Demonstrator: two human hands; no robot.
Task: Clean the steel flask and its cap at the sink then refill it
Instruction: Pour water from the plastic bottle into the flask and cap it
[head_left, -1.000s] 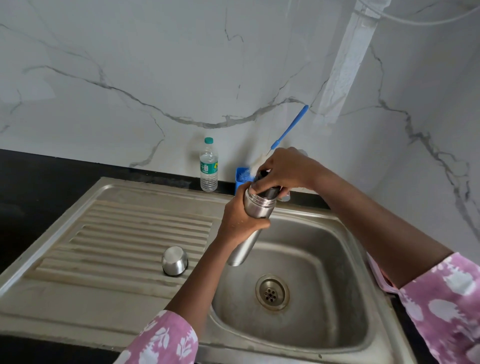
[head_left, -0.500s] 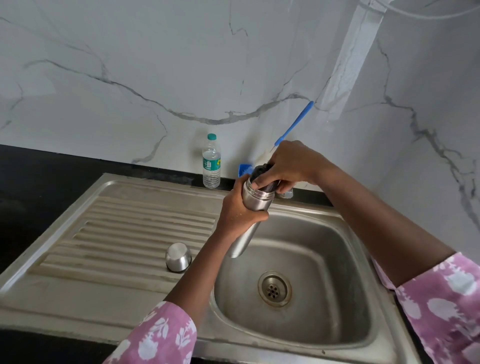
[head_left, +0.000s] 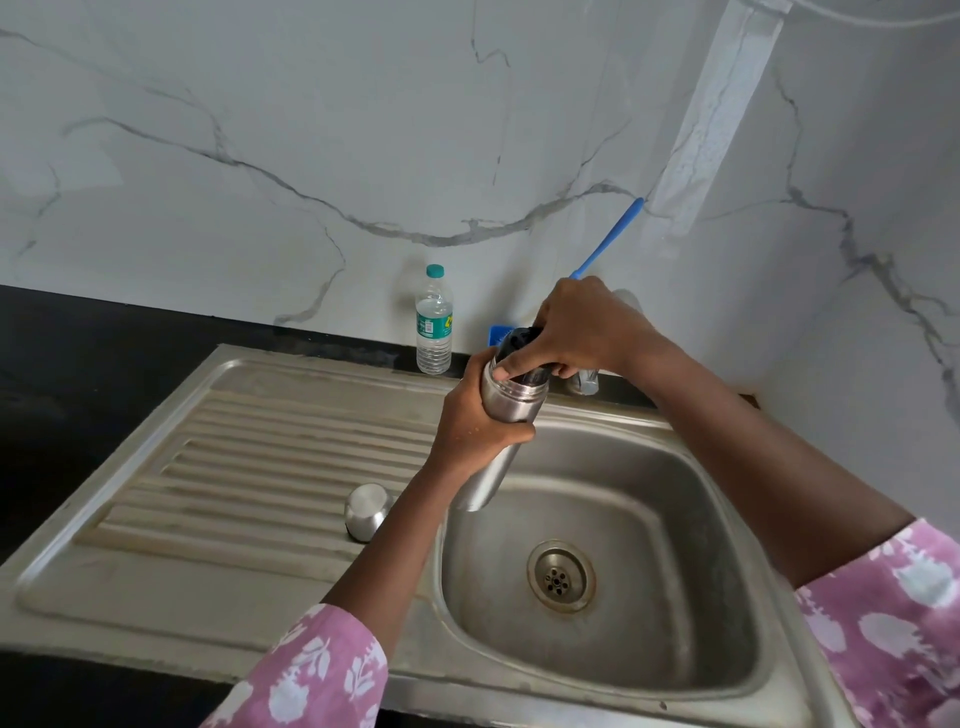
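Note:
My left hand (head_left: 475, 423) grips the steel flask (head_left: 506, 410) around its upper body and holds it tilted over the left side of the sink basin (head_left: 649, 613). My right hand (head_left: 574, 332) is closed over the flask's mouth on a black stopper (head_left: 519, 340), with my thumb on its side. The steel cup-shaped cap (head_left: 366, 512) stands upside down on the ribbed drainboard (head_left: 249, 467), left of my left forearm. A blue brush handle (head_left: 608, 239) rises behind my right hand against the wall; I cannot tell whether the hand touches it.
A small plastic water bottle (head_left: 434, 322) with a green cap stands at the back of the sink by the marble wall. A blue object (head_left: 498, 332) sits next to it. The tap base (head_left: 584, 382) is behind my right wrist. The drain (head_left: 558, 574) lies in the basin's middle. Black countertop (head_left: 78, 353) is to the left.
Both hands and the flask have stayed together over the sink; my right hand has shifted slightly on the black stopper. The view has tilted a little.

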